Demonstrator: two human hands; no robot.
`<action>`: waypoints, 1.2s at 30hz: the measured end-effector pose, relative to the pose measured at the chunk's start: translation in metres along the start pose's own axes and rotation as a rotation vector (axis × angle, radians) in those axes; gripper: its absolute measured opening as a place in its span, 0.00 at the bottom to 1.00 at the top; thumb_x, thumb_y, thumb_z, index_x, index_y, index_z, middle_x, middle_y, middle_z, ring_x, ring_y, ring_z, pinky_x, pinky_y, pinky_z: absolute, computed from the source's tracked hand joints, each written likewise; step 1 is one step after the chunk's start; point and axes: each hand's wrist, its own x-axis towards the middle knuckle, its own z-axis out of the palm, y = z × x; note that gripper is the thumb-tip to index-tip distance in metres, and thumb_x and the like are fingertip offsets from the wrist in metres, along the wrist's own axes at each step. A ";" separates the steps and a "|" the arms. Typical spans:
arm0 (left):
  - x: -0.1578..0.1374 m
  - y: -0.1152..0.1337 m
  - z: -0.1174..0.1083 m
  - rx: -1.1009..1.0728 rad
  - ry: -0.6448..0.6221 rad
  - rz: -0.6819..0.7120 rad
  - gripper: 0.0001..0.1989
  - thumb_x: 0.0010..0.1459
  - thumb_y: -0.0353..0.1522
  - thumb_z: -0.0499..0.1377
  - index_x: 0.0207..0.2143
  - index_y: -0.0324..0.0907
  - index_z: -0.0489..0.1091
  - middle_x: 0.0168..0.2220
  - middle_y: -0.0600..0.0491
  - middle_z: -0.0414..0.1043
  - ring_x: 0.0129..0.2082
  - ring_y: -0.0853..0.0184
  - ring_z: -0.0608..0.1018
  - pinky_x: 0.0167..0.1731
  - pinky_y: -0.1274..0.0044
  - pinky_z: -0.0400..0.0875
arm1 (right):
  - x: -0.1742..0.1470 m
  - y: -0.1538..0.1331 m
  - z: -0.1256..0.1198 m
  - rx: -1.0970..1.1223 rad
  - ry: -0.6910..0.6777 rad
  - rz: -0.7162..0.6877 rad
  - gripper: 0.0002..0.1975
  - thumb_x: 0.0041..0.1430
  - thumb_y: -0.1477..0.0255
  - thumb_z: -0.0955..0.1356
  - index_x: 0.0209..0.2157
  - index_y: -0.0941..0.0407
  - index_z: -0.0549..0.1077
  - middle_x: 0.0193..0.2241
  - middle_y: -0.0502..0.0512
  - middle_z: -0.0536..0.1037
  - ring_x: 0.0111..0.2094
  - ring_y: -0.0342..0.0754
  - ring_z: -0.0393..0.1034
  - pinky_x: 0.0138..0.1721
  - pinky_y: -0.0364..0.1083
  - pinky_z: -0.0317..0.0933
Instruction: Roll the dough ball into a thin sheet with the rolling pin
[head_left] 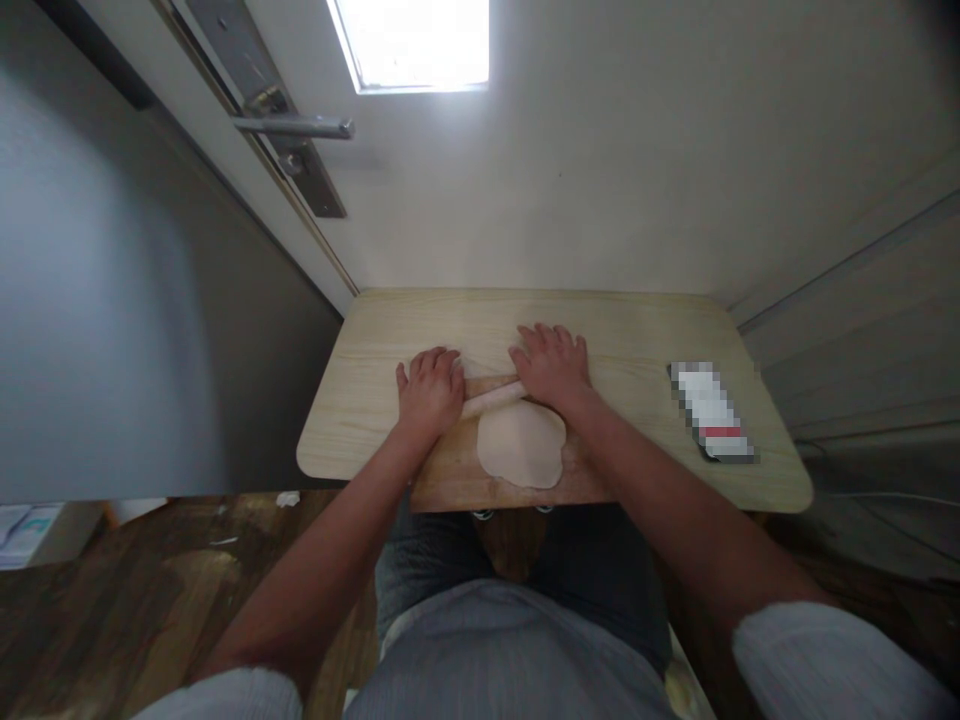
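A pale wooden rolling pin (495,399) lies slightly slanted across a brown wooden board (450,473), its ends hidden under my hands. My left hand (431,390) rests palm down on its left end, fingers stretched forward past it. Over the right end lies my right hand (553,363), also palm down, with fingers spread and reaching toward the wall side. Just on my side of the pin is a flat, thin, uneven round of dough (521,445) on the board.
The board sits at the near edge of a light wooden table (630,330). A phone (711,412), partly blurred out, lies at the right. Behind stands a white door with a metal handle (300,126). A grey panel (112,330) stands at the left.
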 end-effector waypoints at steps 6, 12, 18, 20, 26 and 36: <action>-0.004 0.002 0.000 -0.013 0.003 0.003 0.22 0.70 0.39 0.41 0.57 0.47 0.67 0.61 0.47 0.66 0.61 0.55 0.66 0.63 0.51 0.52 | -0.004 0.000 -0.001 -0.024 0.026 -0.010 0.26 0.68 0.58 0.56 0.63 0.51 0.64 0.63 0.59 0.65 0.62 0.62 0.54 0.61 0.67 0.43; -0.022 0.010 0.000 -0.017 0.015 0.053 0.22 0.70 0.40 0.41 0.58 0.47 0.66 0.61 0.48 0.67 0.61 0.56 0.65 0.63 0.51 0.51 | -0.028 0.005 -0.003 -0.024 0.056 -0.018 0.25 0.68 0.59 0.56 0.63 0.51 0.65 0.63 0.59 0.66 0.63 0.62 0.53 0.61 0.68 0.41; -0.043 0.018 -0.004 0.008 0.012 0.103 0.22 0.70 0.41 0.41 0.58 0.47 0.66 0.62 0.48 0.65 0.63 0.56 0.64 0.63 0.52 0.50 | -0.056 0.011 -0.005 -0.026 0.085 -0.009 0.25 0.69 0.60 0.55 0.62 0.52 0.66 0.63 0.58 0.66 0.64 0.63 0.52 0.62 0.69 0.39; -0.052 0.020 -0.005 0.023 0.014 0.121 0.22 0.70 0.41 0.42 0.59 0.47 0.66 0.63 0.48 0.64 0.64 0.56 0.62 0.64 0.53 0.50 | -0.068 0.013 -0.007 -0.025 0.105 -0.019 0.26 0.70 0.59 0.54 0.61 0.53 0.66 0.63 0.58 0.65 0.64 0.63 0.51 0.62 0.69 0.39; -0.076 0.025 -0.003 0.068 0.012 0.147 0.23 0.69 0.43 0.44 0.62 0.49 0.63 0.67 0.48 0.59 0.67 0.55 0.57 0.65 0.54 0.47 | -0.111 0.020 -0.008 -0.032 0.175 -0.036 0.28 0.70 0.58 0.54 0.62 0.57 0.64 0.65 0.62 0.62 0.65 0.62 0.49 0.63 0.67 0.40; -0.059 0.024 -0.006 0.029 -0.001 0.158 0.23 0.69 0.43 0.44 0.61 0.49 0.63 0.67 0.48 0.58 0.68 0.54 0.57 0.65 0.52 0.44 | -0.104 0.018 -0.004 -0.018 0.161 0.007 0.28 0.70 0.58 0.55 0.63 0.57 0.64 0.65 0.63 0.61 0.66 0.62 0.49 0.63 0.68 0.39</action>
